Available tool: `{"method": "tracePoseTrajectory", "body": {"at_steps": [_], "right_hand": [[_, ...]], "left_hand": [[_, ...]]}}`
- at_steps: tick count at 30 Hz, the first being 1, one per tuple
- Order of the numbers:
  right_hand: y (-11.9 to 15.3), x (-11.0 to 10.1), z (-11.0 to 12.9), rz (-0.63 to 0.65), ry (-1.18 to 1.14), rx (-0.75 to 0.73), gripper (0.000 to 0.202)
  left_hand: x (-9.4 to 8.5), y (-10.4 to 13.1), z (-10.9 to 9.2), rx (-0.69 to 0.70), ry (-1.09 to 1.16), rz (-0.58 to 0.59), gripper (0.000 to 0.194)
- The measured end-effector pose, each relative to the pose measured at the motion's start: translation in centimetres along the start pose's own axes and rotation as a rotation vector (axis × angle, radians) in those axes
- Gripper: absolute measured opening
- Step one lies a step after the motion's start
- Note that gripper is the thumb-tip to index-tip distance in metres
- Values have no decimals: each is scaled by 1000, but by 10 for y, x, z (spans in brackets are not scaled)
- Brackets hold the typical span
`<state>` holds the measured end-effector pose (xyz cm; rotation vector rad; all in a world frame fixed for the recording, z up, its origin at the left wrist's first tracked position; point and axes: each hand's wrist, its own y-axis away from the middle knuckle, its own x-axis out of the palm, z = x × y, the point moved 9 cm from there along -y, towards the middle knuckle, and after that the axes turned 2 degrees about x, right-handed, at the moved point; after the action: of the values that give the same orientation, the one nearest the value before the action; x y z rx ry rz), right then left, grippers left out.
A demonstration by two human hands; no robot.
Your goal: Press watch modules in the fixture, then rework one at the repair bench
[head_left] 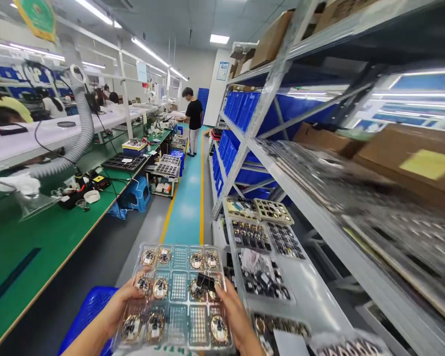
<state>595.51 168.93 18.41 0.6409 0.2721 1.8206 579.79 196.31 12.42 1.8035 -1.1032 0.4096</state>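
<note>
Holding the tray (179,287) between left hand (122,299) and right hand (233,307) — gripped at opposite side edges, with both thumbs over the top and the right one just beside the clip (206,282). Showing round parts (159,288) in pockets — cannot make out the fingers beneath.

Clear plastic compartment tray (179,286), round gold-rimmed circuit parts (160,288), black binder clip (206,282); long green bench (40,225); pale-blue floor lane (187,210) edged in yellow.
</note>
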Motion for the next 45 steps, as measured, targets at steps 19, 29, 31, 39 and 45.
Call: {"method": "tracePoseTrajectory", "body": {"at_steps": [19, 29, 31, 39, 45], "right_hand": [[-545, -17, 249, -236, 52, 77, 99], [-854, 31, 480, -156, 187, 85, 102], [-905, 44, 517, -131, 212, 101, 103], [-1143, 83, 614, -86, 291, 134, 100], [-1312, 134, 725, -86, 334, 118, 125]], "left_hand": [[255, -544, -281, -55, -240, 25, 88], [385, -820, -433, 46, -179, 9, 84], [402, -858, -454, 50, -143, -10, 85], [449, -1062, -539, 102, -32, -29, 89], [514, -1233, -668, 149, -24, 53, 81]]}}
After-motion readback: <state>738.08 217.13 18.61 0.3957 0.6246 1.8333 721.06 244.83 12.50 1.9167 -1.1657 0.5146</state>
